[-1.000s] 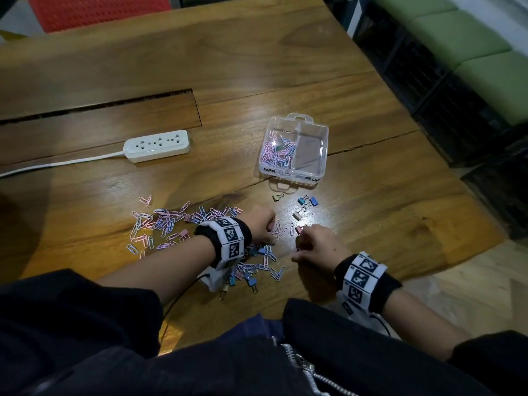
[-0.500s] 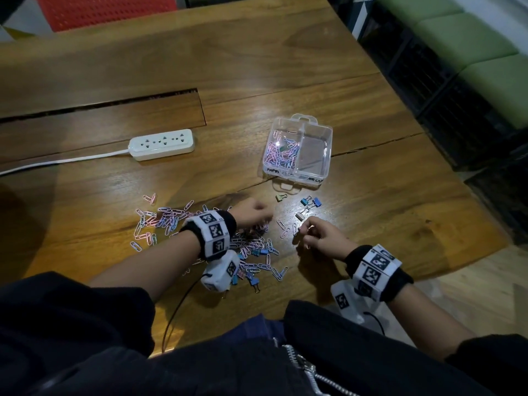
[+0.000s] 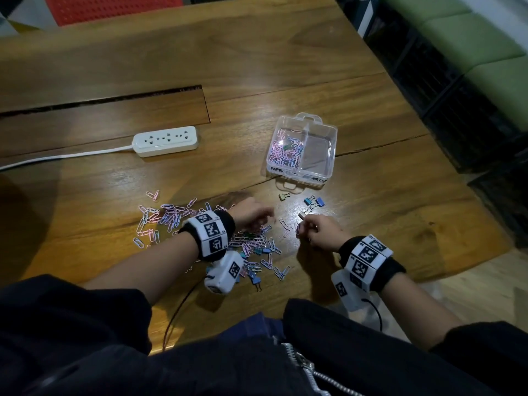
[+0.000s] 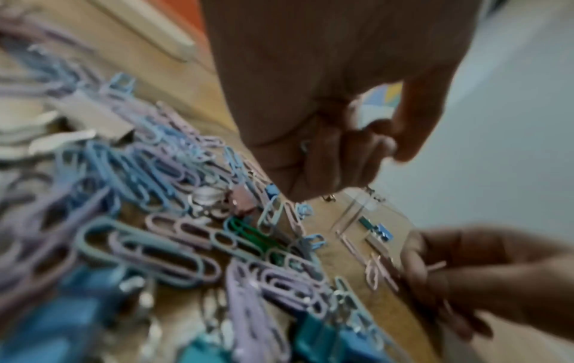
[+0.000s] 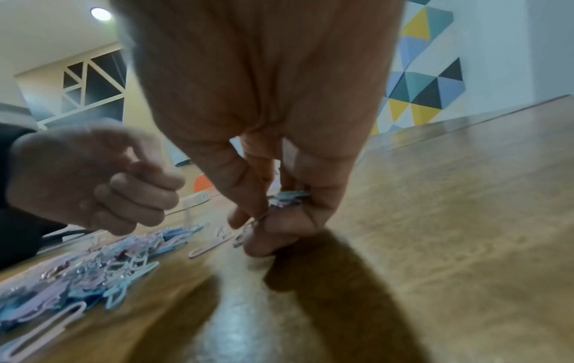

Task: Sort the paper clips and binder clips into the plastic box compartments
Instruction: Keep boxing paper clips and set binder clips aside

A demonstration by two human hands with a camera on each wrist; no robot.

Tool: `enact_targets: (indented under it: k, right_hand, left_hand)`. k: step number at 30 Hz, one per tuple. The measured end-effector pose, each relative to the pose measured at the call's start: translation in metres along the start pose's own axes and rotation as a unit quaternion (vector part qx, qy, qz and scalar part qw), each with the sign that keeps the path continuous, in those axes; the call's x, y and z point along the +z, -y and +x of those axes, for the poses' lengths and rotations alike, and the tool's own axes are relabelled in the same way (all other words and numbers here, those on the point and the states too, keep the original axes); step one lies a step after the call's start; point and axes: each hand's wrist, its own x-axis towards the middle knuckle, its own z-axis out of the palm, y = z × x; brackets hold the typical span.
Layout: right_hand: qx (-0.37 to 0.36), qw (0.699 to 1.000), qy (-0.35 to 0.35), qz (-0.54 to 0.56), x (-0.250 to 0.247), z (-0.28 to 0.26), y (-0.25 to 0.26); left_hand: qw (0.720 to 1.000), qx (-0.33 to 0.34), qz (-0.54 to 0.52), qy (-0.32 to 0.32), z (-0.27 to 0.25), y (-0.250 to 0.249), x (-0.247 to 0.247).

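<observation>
Right hand (image 3: 320,231) has its grip pinched on a few paper clips (image 5: 289,197); left hand (image 3: 251,214) is curled, contents unclear. The plastic box (image 3: 303,150) lies ahead on the counter (image 3: 371,195), nearer the right hand. One box, two compartments; loose clips too many to count

The left hand (image 3: 251,214) has slid forward over the paper clips (image 3: 254,244), toward the right hand (image 3: 321,232).

Office lounge: wooden conference table (image 3: 285,67), power strip (image 3: 165,141), geometric wall panels (image 5: 425,81).
</observation>
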Motion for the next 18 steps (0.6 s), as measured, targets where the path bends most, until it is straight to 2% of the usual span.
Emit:
enact_targets:
  k: [1, 3, 6, 9, 14, 18]
  right_hand:
    - [0.001, 1.0, -0.003, 0.009, 0.001, 0.0, 0.0]
    - [0.007, 0.999, -0.018, 0.026, 0.002, 0.0, 0.0]
    - [0.018, 0.998, -0.065, 0.008, 0.007, 0.0, 0.0]
    - [0.018, 0.995, -0.093, -0.027, 0.019, -0.001, 0.004]
    - [0.033, 0.984, -0.137, -0.106, 0.031, 0.002, 0.005]
    - [0.04, 0.985, -0.157, -0.061, 0.031, 0.008, 0.003]
  left_hand:
    - [0.995, 0.01, 0.097, -0.023, -0.001, -0.001, 0.002]
    - [0.966, 0.04, 0.249, -0.051, -0.003, -0.002, 0.004]
    - [0.921, 0.07, 0.38, -0.047, -0.009, 0.001, 0.002]
    - [0.893, 0.053, 0.447, -0.006, -0.014, 0.003, -0.001]
    - [0.85, 0.086, 0.519, -0.022, -0.013, 0.006, 0.0]
    - [0.825, 0.112, 0.553, -0.023, -0.013, 0.011, 0.002]
